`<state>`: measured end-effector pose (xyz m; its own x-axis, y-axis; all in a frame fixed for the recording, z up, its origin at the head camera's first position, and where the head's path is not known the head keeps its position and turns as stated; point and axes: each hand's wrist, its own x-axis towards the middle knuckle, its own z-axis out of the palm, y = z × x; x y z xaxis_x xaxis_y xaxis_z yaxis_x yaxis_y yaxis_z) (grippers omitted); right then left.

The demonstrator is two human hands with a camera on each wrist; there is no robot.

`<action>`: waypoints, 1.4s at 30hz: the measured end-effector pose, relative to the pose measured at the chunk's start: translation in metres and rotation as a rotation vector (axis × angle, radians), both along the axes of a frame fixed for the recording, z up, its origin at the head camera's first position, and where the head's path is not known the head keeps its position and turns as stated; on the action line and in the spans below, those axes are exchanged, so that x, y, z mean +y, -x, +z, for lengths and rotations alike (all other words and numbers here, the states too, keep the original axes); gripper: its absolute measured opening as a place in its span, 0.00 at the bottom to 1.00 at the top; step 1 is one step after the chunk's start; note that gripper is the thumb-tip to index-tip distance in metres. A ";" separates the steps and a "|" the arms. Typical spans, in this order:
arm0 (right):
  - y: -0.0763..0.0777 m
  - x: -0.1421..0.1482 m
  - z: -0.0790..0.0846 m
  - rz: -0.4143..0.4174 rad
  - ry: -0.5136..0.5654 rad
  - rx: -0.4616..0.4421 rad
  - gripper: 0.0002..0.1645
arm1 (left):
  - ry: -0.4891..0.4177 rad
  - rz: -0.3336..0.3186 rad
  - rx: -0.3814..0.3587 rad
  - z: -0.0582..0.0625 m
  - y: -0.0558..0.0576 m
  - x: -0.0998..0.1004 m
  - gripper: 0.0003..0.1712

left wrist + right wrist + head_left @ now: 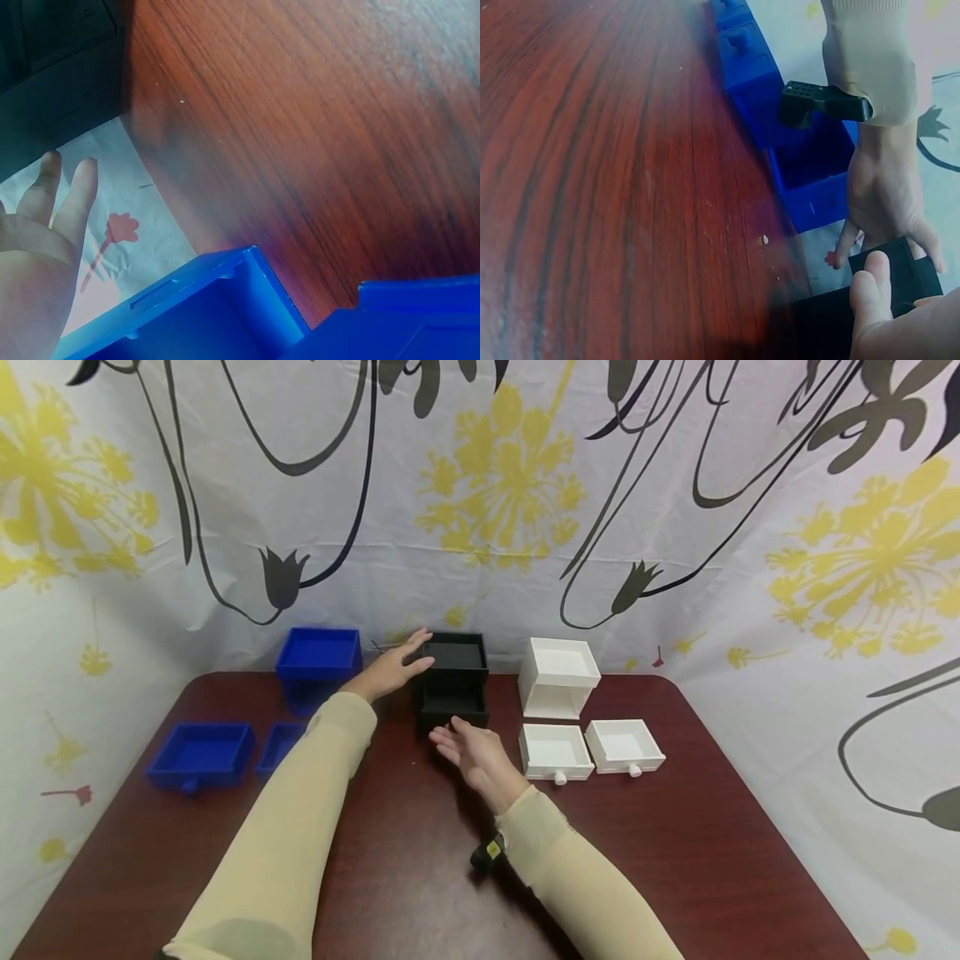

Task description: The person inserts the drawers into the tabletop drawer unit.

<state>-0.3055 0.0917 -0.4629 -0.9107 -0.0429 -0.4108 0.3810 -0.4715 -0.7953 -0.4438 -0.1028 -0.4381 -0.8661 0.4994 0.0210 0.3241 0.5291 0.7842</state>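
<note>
A small black drawer box [454,652] stands at the back middle of the table, with a shallow recessed top and a lower black tray-like part [452,700] at its front. My left hand [390,670] is at the box's upper left side, fingers stretched out and thumb apart. In the left wrist view, its fingers look straight beside the dark box [64,97]; contact is unclear. My right hand [480,758] is just in front of the box's lower front, palm turned up and fingers extended. In the right wrist view, its fingers [871,289] overlap the black part, hiding any contact.
Left of the black box stands a blue box [318,652], with a blue drawer [201,752] and another, partly hidden blue drawer [279,745] before it. To the right are a white box [561,668] and two white drawers [557,752]. Patterned cloth [480,585] hangs behind.
</note>
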 end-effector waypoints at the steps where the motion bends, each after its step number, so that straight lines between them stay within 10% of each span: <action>1: 0.001 0.000 0.000 -0.001 0.001 0.000 0.28 | 0.000 -0.001 -0.001 0.000 0.000 0.000 0.42; 42: 0.010 -0.001 0.002 -0.031 0.009 -0.007 0.23 | -0.013 0.005 0.010 -0.002 -0.002 0.001 0.42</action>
